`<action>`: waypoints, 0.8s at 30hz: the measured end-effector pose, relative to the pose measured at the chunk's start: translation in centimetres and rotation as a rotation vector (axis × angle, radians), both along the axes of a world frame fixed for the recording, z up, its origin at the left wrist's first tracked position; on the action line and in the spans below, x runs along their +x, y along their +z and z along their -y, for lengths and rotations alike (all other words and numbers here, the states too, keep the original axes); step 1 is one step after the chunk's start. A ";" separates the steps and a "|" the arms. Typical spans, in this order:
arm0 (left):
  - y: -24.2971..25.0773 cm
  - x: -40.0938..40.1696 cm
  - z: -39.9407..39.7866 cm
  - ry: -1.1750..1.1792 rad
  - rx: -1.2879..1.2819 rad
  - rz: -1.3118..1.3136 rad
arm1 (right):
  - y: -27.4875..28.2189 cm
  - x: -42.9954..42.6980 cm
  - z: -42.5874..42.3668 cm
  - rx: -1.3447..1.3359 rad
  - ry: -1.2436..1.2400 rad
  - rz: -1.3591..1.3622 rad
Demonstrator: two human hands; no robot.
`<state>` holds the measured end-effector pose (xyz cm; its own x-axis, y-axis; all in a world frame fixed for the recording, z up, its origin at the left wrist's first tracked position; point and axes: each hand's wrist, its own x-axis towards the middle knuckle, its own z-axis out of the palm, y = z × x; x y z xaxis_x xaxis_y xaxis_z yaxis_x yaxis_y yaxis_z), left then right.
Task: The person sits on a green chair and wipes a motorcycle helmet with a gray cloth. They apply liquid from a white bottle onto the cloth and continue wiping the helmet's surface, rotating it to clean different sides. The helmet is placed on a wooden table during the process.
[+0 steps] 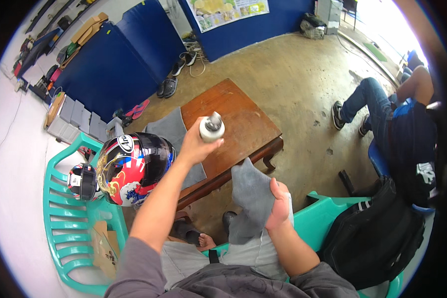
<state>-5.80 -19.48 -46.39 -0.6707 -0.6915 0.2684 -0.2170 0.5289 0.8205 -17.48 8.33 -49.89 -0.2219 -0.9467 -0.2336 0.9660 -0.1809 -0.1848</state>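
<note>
My left hand [195,143] grips a white bottle [211,135] with a dark nozzle top, held above the wooden table [238,123]. In my right hand [279,206] a grey cloth [251,197] is pinched under the thumb and hangs down between my lap and the table's near edge. A full-face motorcycle helmet [124,175] with a red, black and wave-patterned shell stands to the left of my left forearm, its visor partly facing the table. Under and behind the helmet, another grey cloth [171,124] covers the table's left end.
A smaller helmet [83,181] and cardboard [106,249] rest on the green plastic bench [59,219]. Beside my right arm lies a black bag [372,238]. A seated person [380,111] is at the right. Shoes [167,87] line the blue partition [108,70].
</note>
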 end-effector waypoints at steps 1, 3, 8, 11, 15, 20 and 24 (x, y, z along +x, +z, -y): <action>2.1 1.2 -1.1 -0.071 -0.337 0.095 | -0.1 0.0 0.3 -0.099 0.012 0.062; 6.3 3.2 -2.9 -0.138 -0.614 0.379 | -0.2 0.0 0.7 -0.047 0.022 0.087; 12.8 4.9 -5.4 -0.168 -1.256 0.583 | 0.2 0.7 1.0 -0.192 0.162 0.049; 15.5 4.3 -7.6 -0.204 -1.484 0.694 | 0.9 1.8 0.9 -0.135 0.199 0.015; 21.3 3.1 -9.8 -0.261 -1.729 0.586 | 1.8 3.1 0.6 -0.122 0.217 0.023; 24.0 3.2 -10.7 -0.229 -1.867 0.577 | 2.6 3.6 0.7 -0.151 0.257 0.105; 21.6 3.6 -10.6 -0.358 -1.788 0.790 | 2.7 3.9 0.8 -0.131 0.284 0.096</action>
<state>-2.21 -8.85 -24.77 -0.9890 0.1477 0.0067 0.0823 0.5879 -0.8047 -13.57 7.54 -47.19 0.0721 -0.9910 -0.1130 0.9931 0.0818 -0.0838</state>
